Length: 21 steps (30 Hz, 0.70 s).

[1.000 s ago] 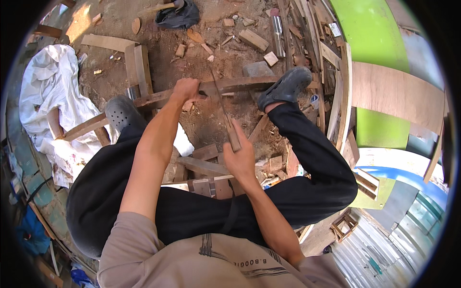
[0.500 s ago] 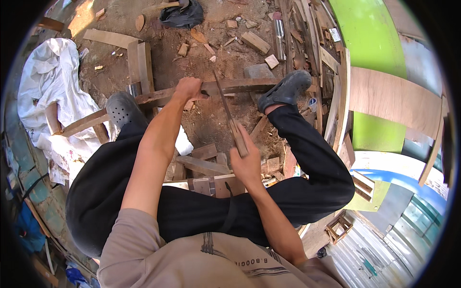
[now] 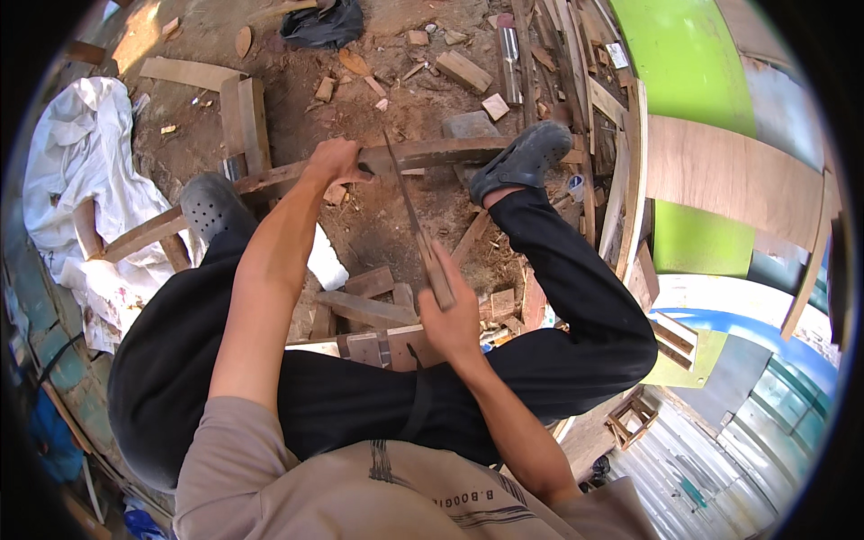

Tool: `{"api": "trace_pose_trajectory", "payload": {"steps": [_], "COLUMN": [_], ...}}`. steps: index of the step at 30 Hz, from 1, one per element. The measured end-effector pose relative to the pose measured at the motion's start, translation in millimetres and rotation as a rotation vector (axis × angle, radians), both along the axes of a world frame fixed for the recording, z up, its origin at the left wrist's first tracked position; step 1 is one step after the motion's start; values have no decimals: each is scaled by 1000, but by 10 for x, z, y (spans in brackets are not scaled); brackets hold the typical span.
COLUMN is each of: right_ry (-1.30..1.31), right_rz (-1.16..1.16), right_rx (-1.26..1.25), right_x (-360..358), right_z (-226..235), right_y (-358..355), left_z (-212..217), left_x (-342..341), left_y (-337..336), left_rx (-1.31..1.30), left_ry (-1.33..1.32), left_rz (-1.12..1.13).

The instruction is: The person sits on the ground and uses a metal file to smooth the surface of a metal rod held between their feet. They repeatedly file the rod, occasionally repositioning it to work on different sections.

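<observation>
A long wooden beam (image 3: 445, 153) lies crosswise between my feet, its right end beneath my right shoe. My left hand (image 3: 335, 162) is closed over the top of it, left of the saw. In my right hand (image 3: 452, 326) is the wooden handle of a handsaw (image 3: 407, 196). The narrow blade, seen nearly edge-on, points away from me and crosses the beam just right of my left hand. How deep the blade sits in the wood I cannot tell.
Wood offcuts (image 3: 463, 70) lie scattered on the dirt ground, with a black plastic bag (image 3: 324, 25) at the far side. White cloth (image 3: 90, 162) is heaped at the left. Long boards (image 3: 634, 180) and a green panel (image 3: 693, 81) line the right. Wood pieces (image 3: 369, 309) lie between my legs.
My right hand has drawn back slightly toward me with the saw. The left hand keeps its place on the beam. The whole view has shifted a little.
</observation>
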State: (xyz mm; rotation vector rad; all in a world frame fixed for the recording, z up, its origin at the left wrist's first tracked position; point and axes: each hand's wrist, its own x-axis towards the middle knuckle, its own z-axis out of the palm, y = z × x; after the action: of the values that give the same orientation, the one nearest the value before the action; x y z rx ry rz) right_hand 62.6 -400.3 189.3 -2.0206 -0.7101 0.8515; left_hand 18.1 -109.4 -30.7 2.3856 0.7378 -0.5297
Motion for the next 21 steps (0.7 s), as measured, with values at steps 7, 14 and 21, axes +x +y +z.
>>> {"api": "trace_pose_trajectory", "payload": {"steps": [7, 14, 21], "right_ry": [37, 68, 87], "right_rz": [-21, -20, -52], "right_rx": [-26, -47, -92], "right_x": [386, 18, 481], "right_z": [-752, 105, -740], "right_y": [770, 62, 970], "left_z": [33, 16, 63], "left_x": [108, 54, 156], "left_y": [8, -51, 14], "left_rx": [-7, -29, -41], "left_ry": [-17, 18, -27], "left_rz": [-9, 1, -19]}}
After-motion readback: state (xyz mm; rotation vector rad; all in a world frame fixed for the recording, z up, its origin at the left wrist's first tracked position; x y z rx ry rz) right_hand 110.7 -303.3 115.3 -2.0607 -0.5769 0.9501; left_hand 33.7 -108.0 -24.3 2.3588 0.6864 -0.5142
